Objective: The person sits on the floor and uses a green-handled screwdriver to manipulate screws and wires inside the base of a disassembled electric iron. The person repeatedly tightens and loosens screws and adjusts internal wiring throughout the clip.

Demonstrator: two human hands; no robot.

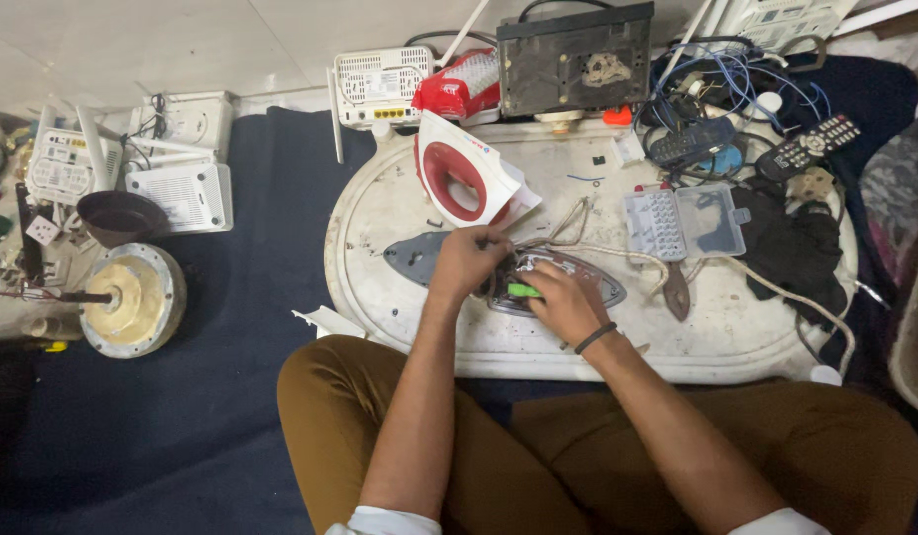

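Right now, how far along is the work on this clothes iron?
Done: the red-and-white iron shell is off and lies apart on the white tray. In hand: the left hand steadies the metal soleplate while the right hand holds a green-handled tool on it. Left: shell and soleplate remain apart; pliers lie unused.

Your left hand [466,260] sits knuckles up, fingers curled down and inward, thumb side toward the right hand. Left forearm runs almost straight up the view from the lower edge, bare to a white sleeve cuff near the elbow. Your right hand [566,302] lies just beside it, lower and to the right, fingers bent and closed in a pinch. A dark band circles the right wrist. Right forearm angles in from lower right, bare.
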